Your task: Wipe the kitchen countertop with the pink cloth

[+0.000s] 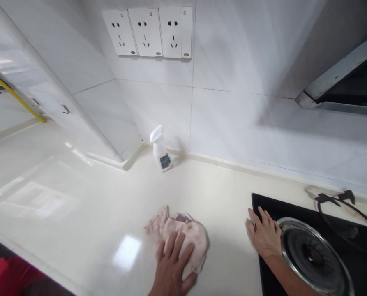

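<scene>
Spread over a crumpled pale pink cloth (186,234), my left hand (174,261) presses down with its fingers apart. The cloth lies bunched on the cream countertop (226,205), part of it hidden beneath the palm. My right hand (265,236) rests, fingers spread and holding nothing, at the left edge of a black cooktop (263,279), beside a round metal burner ring (315,250). A white spray bottle (161,150) with a blurred label stands against the back wall, beyond the cloth.
Three wall sockets (146,33) sit above the counter. A dark cable-like loop (340,201) lies behind the burner. At upper right a metal-framed dark panel (349,82) juts out. A wall corner (123,162) projects on the left; red fabric (10,275) shows at lower left.
</scene>
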Demonstrator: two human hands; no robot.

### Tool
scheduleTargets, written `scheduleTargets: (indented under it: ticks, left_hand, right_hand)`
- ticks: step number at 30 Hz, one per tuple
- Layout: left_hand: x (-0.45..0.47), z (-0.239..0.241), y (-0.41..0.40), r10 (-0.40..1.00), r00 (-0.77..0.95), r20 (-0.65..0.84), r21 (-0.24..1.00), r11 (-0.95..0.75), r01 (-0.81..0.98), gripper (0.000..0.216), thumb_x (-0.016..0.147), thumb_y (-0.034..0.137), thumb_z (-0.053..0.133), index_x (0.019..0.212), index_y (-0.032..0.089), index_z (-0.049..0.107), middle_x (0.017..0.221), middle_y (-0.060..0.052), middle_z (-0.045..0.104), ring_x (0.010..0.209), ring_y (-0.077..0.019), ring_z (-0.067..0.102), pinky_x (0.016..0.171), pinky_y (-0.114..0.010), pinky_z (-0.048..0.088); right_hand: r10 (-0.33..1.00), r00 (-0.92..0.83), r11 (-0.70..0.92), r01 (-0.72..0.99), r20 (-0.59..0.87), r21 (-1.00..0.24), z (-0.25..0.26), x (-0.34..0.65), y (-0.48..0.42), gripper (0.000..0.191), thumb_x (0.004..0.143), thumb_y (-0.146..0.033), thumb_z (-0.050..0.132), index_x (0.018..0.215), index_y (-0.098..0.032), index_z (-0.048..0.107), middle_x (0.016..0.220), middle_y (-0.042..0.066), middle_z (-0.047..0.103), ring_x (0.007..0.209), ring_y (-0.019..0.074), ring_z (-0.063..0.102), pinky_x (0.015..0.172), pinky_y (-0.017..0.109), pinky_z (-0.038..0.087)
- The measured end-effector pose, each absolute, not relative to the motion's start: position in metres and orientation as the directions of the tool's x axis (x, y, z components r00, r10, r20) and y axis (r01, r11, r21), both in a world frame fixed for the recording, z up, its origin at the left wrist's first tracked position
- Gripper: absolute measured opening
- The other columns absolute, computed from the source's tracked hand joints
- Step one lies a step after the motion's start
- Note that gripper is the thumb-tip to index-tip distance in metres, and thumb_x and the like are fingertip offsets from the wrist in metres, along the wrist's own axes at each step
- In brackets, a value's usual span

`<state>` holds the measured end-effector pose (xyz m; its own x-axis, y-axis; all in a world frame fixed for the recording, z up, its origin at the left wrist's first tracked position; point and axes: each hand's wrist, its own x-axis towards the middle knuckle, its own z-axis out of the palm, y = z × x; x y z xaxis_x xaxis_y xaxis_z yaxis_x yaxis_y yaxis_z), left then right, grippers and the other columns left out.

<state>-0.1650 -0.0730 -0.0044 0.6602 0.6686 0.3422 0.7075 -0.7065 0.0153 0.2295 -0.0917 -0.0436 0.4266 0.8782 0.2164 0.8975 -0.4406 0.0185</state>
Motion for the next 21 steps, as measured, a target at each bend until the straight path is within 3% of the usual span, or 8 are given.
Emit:
scheduleTargets:
  ticks: [5, 13, 21]
  left_hand:
    - [-0.193, -0.006, -0.067, 0.748, 0.59, 0.303, -0.017, -0.615, 0.789, 0.069, 0.086, 0.058, 0.064, 0.152, 0.044, 0.05, 0.159, -0.002, 0.053, 0.151, -0.0355, 0.037, 0.119, -0.054, 0.022]
    - [-0.134, 0.006, 0.049, 0.97, 0.229, 0.085, 0.078, -0.236, 0.969, 0.061, 0.095, 0.053, 0.056, 0.153, 0.034, 0.051, 0.167, -0.01, 0.04, 0.154, -0.0396, 0.03, 0.118, -0.068, 0.022]
    - [-0.037, 0.019, 0.149, 0.967, 0.254, -0.03, 0.2, -0.243, 0.949, 0.073, 0.093, 0.057, 0.058, 0.159, 0.03, 0.041, 0.171, -0.015, 0.03, 0.158, -0.0432, 0.018, 0.12, -0.074, 0.016]
  right_hand:
    - [0.878, 0.427, -0.442, 0.897, 0.218, 0.024, -0.046, 0.23, -0.092, 0.054, 0.101, -0.046, 0.03, 0.143, -0.027, 0.057, 0.16, 0.014, 0.046, 0.148, 0.0335, 0.04, 0.119, 0.059, 0.035]
    - [0.884, 0.419, -0.434, 0.9, 0.208, 0.031, -0.045, 0.23, -0.094, 0.054, 0.101, -0.046, 0.031, 0.145, -0.026, 0.055, 0.161, 0.015, 0.044, 0.15, 0.0334, 0.038, 0.119, 0.059, 0.033]
    - [0.875, 0.449, -0.46, 0.888, 0.184, 0.023, -0.042, 0.226, -0.091, 0.053, 0.101, -0.046, 0.03, 0.145, -0.028, 0.056, 0.162, 0.013, 0.044, 0.15, 0.0319, 0.038, 0.12, 0.059, 0.032]
